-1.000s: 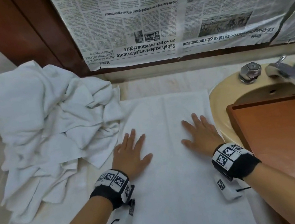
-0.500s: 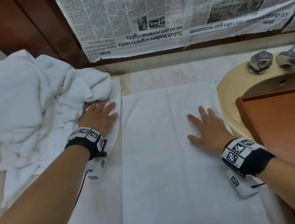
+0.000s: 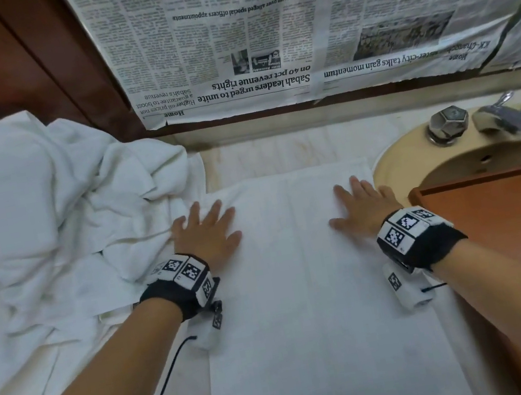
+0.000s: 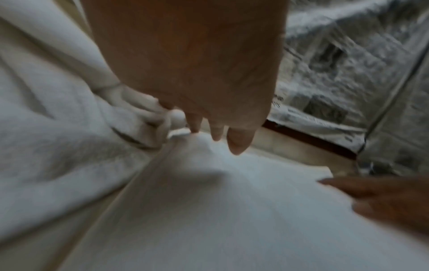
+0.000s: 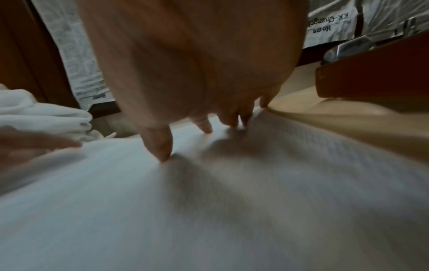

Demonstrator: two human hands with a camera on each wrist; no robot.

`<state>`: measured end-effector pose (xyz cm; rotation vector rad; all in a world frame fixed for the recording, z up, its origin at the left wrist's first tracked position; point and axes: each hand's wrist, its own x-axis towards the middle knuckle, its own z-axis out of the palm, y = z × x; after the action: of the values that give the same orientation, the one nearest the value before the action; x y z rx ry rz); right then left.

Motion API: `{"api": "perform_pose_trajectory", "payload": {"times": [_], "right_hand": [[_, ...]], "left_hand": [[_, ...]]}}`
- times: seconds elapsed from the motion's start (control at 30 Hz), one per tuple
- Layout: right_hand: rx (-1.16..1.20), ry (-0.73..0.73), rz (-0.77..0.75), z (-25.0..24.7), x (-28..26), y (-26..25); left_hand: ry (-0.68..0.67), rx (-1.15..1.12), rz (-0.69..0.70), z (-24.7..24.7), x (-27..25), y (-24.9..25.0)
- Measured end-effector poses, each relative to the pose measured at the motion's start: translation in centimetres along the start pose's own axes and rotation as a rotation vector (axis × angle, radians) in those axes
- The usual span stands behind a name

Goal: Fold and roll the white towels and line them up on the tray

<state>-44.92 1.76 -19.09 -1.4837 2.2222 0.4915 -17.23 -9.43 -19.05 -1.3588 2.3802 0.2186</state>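
Bathroom counter (image 3: 296, 152): I have both palms back on the folded towel (image 3: 304, 294).
My left hand (image 3: 208, 232) has left the towel pile (image 3: 47, 217); right hand (image 3: 363, 208) lies flat too, so rolling comes next.

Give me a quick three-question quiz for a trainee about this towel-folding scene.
1. True or false: both hands lie flat on the spread towel.
2. Where is the towel pile? A) left of the spread towel B) on the tray C) in the sink
3. Fill in: the wooden tray sits over the ____.

Key:
1. True: the left hand and right hand press on it with straight fingers.
2. A
3. sink
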Motion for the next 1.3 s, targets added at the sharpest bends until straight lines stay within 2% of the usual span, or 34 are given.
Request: {"api": "perform_pose_trajectory", "payload": {"times": [0.13, 0.27, 0.47, 0.57, 0.7, 0.83, 1.0, 1.2, 1.3], "right_hand": [[-0.06, -0.059, -0.002, -0.7, 0.9, 0.1], [-0.095, -0.038, 0.0, -1.2, 1.9, -0.1], [-0.014, -0.034, 0.014, -2.4, 4.1, 0.2], [0.051, -0.042, 0.039, -3.1, 5.3, 0.0], [0.052, 0.039, 0.066, -4.4, 6.4, -0.5], [0.064, 0.018, 0.077, -4.5, 7.4, -0.2], [-0.032, -0.007, 0.113, -4.5, 8.5, 0.1], [-0.018, -0.039, 0.089, -6.0, 9.3, 0.5], [0.004, 0.05, 0.124, -6.2, 8.0, -0.3]], "left_hand": [[-0.05, 0.029, -0.009, 0.2, 0.7, -0.5], [-0.083, 0.083, -0.034, -0.8, 2.1, -0.1], [-0.103, 0.199, -0.079, -2.4, 5.3, 0.4], [-0.115, 0.177, -0.082, -2.9, 6.7, 0.3], [-0.168, 0.121, -0.053, -3.3, 8.0, -0.3], [-0.192, 0.103, -0.042, -3.5, 8.5, -0.5], [-0.175, 0.112, -0.031, -3.4, 9.0, -0.5], [-0.187, 0.062, -0.022, -3.9, 10.4, -0.4], [-0.175, 0.046, -0.021, -3.8, 10.6, -0.4]]}}
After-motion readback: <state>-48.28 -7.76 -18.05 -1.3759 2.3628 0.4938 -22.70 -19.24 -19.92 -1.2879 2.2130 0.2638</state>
